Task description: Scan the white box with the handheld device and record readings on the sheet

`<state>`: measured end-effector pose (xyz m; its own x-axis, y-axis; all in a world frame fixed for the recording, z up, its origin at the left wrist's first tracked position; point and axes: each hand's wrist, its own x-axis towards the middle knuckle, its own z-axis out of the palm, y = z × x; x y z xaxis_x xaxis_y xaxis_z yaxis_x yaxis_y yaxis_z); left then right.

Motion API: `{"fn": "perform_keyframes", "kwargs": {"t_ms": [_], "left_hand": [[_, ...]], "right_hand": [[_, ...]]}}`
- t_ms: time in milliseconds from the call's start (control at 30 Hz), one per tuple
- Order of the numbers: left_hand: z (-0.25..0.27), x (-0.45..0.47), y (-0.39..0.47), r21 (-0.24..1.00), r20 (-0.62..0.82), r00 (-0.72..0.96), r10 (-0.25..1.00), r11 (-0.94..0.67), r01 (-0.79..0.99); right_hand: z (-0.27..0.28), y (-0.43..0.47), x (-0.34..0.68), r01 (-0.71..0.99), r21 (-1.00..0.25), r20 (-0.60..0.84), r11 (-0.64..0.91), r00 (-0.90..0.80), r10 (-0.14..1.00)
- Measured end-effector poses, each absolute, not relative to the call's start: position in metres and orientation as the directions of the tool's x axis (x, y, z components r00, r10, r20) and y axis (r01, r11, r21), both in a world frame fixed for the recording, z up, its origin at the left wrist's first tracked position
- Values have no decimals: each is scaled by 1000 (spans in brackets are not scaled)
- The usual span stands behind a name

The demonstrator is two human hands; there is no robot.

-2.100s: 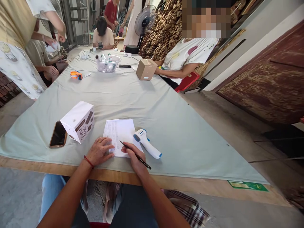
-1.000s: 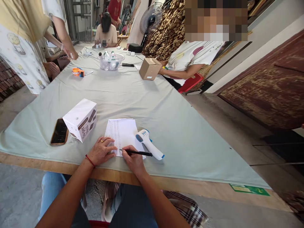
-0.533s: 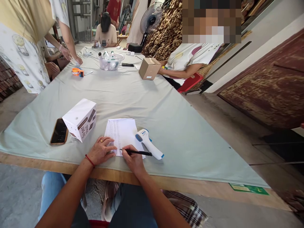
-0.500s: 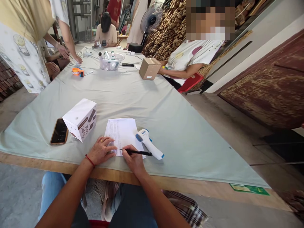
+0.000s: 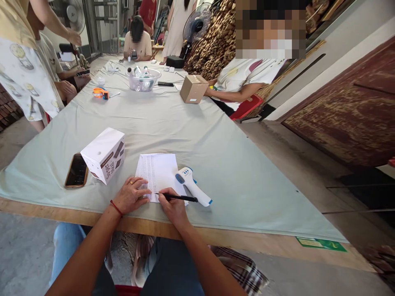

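My right hand is closed around a black pen, its tip on the written part of a white sheet of paper. Columns of small handwriting run down the sheet's left side. My left hand lies with fingers spread on the paper's lower left edge. A white and blue infrared thermometer rests against the right side of the sheet. Left of the paper stands a white box with dark print, and a smartphone lies beside it.
The cloth-covered table carries a cardboard box, a clear basin of bottles, an orange tape roll and a dark phone farther back. People sit or stand along both sides and at the far end.
My hands and the pen stay almost in place. At the left, the standing person has lifted an arm off the table, and a small clear container now shows there.
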<state>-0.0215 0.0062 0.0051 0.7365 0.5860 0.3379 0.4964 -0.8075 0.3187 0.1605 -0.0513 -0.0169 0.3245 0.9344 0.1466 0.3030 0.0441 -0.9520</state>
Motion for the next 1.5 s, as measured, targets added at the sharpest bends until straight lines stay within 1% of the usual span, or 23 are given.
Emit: {"fn": "perform_keyframes", "kwargs": {"t_ms": [133, 500, 900, 1133, 1500], "left_hand": [[5, -21, 6, 319, 334, 740, 583, -809, 494], [5, -22, 7, 321, 340, 739, 581, -811, 489], [6, -21, 6, 322, 337, 738, 585, -808, 494], [4, -22, 7, 318, 354, 735, 578, -814, 486], [2, -23, 5, 303, 348, 728, 590, -806, 509]], "right_hand": [[-15, -52, 161, 326, -944, 168, 57, 324, 931], [-11, -52, 161, 307, -951, 146, 30, 364, 920], [-16, -51, 162, 318, -947, 160, 44, 349, 923], [-17, -51, 162, 330, -944, 149, 26, 354, 923], [-20, -50, 162, 335, -940, 186, 67, 336, 923]]}}
